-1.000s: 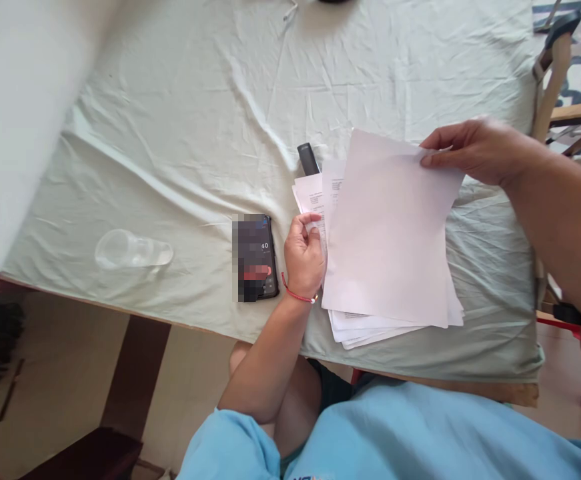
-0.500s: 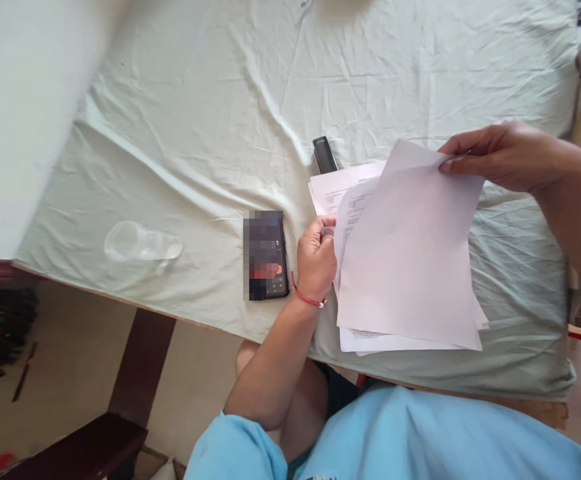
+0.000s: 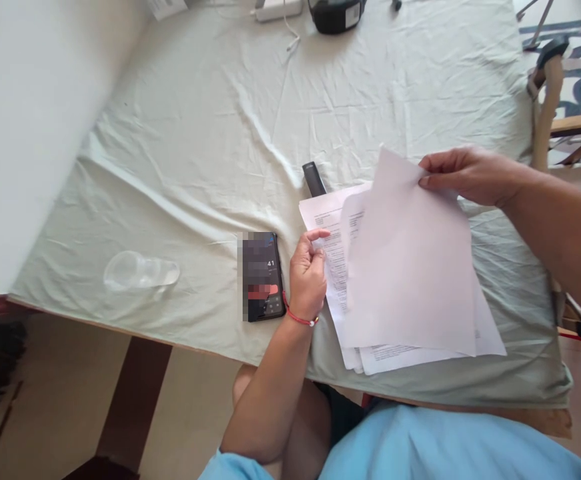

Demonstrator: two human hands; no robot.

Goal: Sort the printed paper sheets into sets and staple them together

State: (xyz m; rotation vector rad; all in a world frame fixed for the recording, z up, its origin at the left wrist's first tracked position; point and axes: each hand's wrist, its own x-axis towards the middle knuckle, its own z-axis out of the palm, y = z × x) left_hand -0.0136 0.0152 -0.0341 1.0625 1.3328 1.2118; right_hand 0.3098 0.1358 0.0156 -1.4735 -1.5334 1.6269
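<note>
Right hand pinches the top edge of a blank-faced sheet between thumb and fingers, near its upper right corner; whether a second page is caught in that pinch, I cannot tell. Left hand lies at the left side of the papers, its fingers curled, and whether they grip a page or merely rest there is not clear. The sheet is right of centre in the frame, slanting over the printed papers, which fan out beneath it on the cloth. It should be very light and limp, likely to bow and flutter when held by one corner only, and easy to crease or tear if tugged. Smooth faces probably slide on one another, or else cling in pairs, so a light pinch at an edge or corner, with a finger parting the layers, looks the best hold; two opposite edges would keep it flatter. A phone lies just left of the left hand, and a clear cup is on its side at left.
</note>
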